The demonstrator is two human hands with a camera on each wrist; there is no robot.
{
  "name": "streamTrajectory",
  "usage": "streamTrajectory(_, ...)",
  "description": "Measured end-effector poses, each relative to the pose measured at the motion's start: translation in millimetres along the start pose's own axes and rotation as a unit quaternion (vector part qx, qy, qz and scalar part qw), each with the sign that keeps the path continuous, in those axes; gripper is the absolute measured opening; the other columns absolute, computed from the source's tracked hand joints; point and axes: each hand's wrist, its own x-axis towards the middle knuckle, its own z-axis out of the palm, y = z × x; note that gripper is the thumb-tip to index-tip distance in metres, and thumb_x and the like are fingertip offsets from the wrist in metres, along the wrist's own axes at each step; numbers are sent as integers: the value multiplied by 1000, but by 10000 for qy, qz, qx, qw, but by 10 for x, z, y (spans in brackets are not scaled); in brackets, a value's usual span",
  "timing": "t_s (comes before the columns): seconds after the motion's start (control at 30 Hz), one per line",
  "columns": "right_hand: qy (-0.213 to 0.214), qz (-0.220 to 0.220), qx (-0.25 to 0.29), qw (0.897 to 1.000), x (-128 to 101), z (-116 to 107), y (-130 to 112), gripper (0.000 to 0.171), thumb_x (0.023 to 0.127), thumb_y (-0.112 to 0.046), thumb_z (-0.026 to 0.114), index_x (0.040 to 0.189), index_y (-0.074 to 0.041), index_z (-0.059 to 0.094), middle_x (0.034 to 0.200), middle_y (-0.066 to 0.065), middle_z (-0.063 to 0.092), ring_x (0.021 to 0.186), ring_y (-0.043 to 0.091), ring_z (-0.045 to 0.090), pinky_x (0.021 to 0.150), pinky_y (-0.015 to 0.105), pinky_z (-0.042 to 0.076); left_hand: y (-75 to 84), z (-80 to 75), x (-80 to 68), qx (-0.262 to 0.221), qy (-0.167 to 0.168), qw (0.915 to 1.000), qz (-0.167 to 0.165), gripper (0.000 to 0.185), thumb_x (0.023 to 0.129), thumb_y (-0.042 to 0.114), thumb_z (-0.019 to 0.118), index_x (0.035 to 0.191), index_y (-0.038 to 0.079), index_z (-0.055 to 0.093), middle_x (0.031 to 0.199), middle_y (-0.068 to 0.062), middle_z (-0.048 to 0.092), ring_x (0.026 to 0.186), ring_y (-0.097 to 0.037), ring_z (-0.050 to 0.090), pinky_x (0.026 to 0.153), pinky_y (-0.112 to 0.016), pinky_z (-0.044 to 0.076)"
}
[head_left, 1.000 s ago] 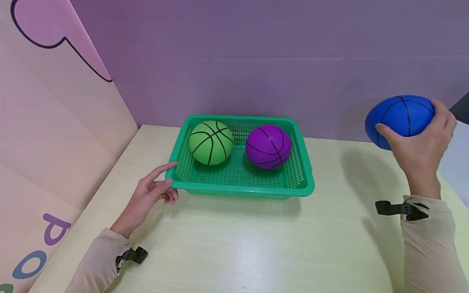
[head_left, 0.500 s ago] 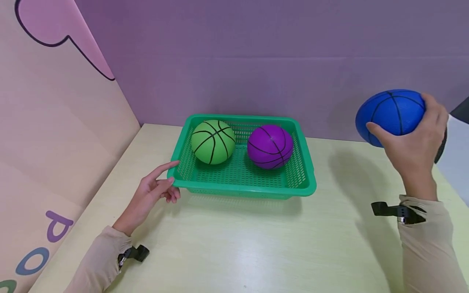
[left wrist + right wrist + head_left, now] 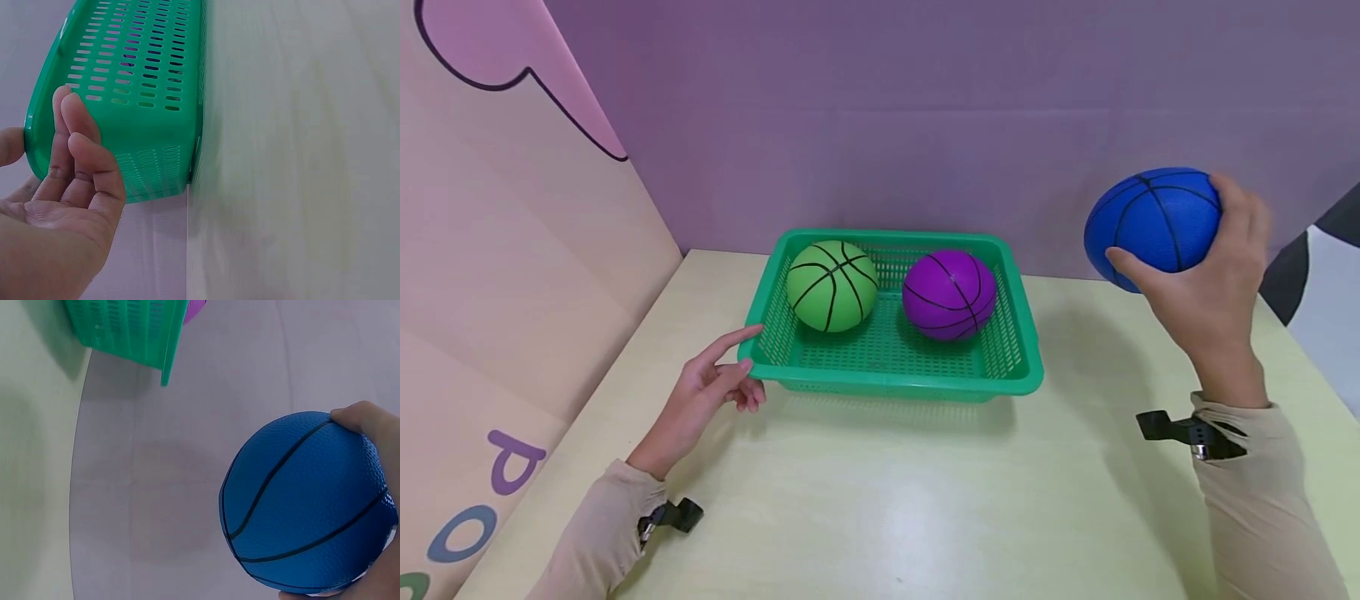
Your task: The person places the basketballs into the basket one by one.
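Observation:
My right hand (image 3: 1217, 292) holds a blue mini basketball (image 3: 1157, 225) up off the table, thumb on the near side and fingers round the far side. In the right wrist view this ball (image 3: 300, 500) fills the lower right. A green plastic basket (image 3: 887, 385) with slotted walls stands on the table, a lime-green ball (image 3: 832, 287) in its left part and a purple ball (image 3: 950, 296) in its right. At the basket's near left corner my left hand (image 3: 688, 408) holds the rim, thumb and index finger on it, the other fingers (image 3: 94, 165) curled below beside the wall.
The pale wooden table (image 3: 865, 500) backs onto a purple wall (image 3: 880, 125). A cream panel with letters (image 3: 512, 467) rises along the left. At the right edge is a black and white surface (image 3: 1330, 308).
The right hand has carried the blue ball leftward and a little upward, closer to the basket. The left hand stays at the basket's corner, and the basket with its two balls keeps its place.

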Motion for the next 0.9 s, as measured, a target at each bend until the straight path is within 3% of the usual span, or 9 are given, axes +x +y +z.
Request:
streamTrajectory(0.43,-219,-693,420,9965,-113,95,-229,97,69,-25,90,149,-39,38,151,-2,37,140,19,35,113,51,31,25,-29,26,-14,47,10000,26,48,107,20,48,152,11,38,80,-19,69,69,-27,66,64,-38,54)
streamTrajectory(0.7,-467,-1125,663,9903,-231,239,-369,100,64,-22,93,150,-27,42,151,7,38,138,25,37,108,59,36,14,-26,28,-41,58,10000,-10,48,107,21,49,152,11,38,80,-18,69,69,-26,66,64,-37,54)
streamTrajectory(0.9,-760,-1304,774,9855,-342,360,-458,105,62,-21,95,151,-25,40,153,8,36,137,30,38,103,64,39,-31,-11,9,-111,25,9999,-78,48,107,21,49,153,12,38,80,-18,69,70,-27,66,65,-36,55)
